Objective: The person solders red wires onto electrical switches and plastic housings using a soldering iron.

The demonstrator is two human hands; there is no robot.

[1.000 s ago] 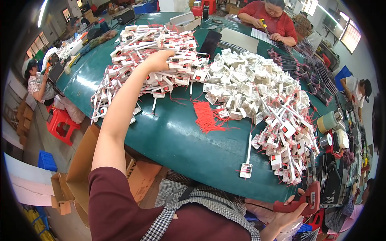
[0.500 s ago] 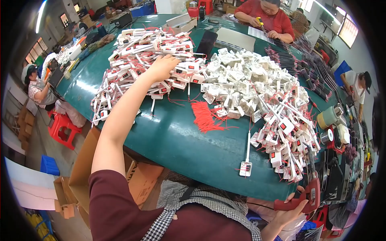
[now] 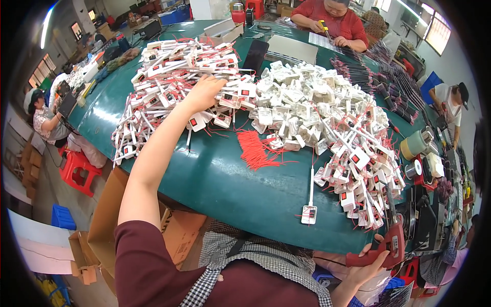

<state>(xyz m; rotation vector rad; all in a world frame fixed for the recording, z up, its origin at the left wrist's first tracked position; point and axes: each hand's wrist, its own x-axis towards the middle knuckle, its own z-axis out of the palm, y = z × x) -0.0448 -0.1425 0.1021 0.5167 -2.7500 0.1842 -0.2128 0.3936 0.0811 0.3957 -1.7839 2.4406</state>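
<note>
My left hand [image 3: 204, 92] reaches far out over the green table [image 3: 225, 179] and rests on a big heap of white parts with red switches and red wires [image 3: 174, 77], fingers closed around some of them. Low at the table's front right edge, my right hand [image 3: 371, 263] grips a red handled tool [image 3: 386, 245]. A single white part on a thin white stem [image 3: 309, 210] lies alone near the front edge. A bundle of short red wires [image 3: 255, 148] lies in the middle.
A second heap of white parts [image 3: 327, 123] covers the table's right half. Tape rolls [image 3: 414, 146] sit at the right edge. A person in red [image 3: 332, 20] works at the far side, other people sit left and right. Cardboard boxes [image 3: 102, 225] stand below left.
My left hand has slid slightly nearer along the left heap. My right hand with the red tool has risen a little at the table's edge.
</note>
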